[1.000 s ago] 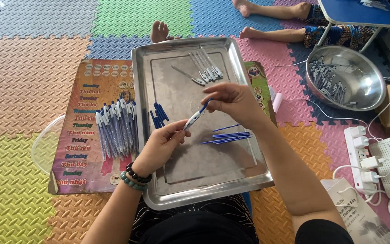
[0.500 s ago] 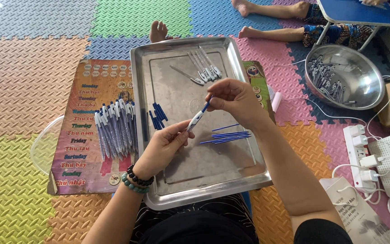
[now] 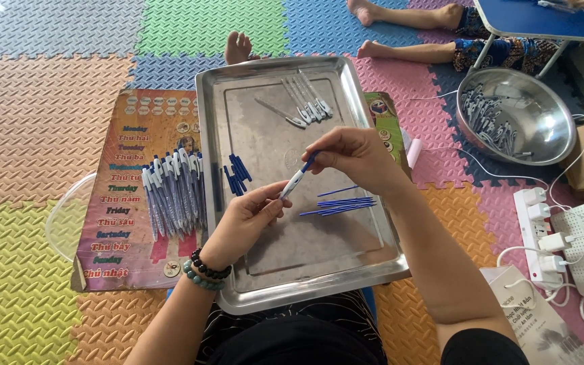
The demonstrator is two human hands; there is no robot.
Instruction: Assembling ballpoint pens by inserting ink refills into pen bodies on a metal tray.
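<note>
Both hands pinch one pen [image 3: 299,177] between them: my left hand [image 3: 248,220] closes thumb and fingertips on its white lower end, and my right hand [image 3: 356,157] closes its fingertips on the blue upper end. From the head camera I see the pen slanting up to the right, held in the air above the middle of a steel tray [image 3: 275,284] on my lap. It is slim, with a white barrel and a blue cap end.

On the tray, a few blue caps [image 3: 238,174] lie just left of the pen, a bundle of thin blue refills [image 3: 341,203] lies below my right hand, and clear barrels [image 3: 305,103] sit near the far edge. Left of the tray, a row of finished white and blue pens [image 3: 170,192] rests on a printed poster [image 3: 119,203]. To the right, a steel bowl [image 3: 549,125] holds more pen parts, near a white power strip [image 3: 542,233]. Foam floor mats [image 3: 35,122] in several colours lie beneath everything.
</note>
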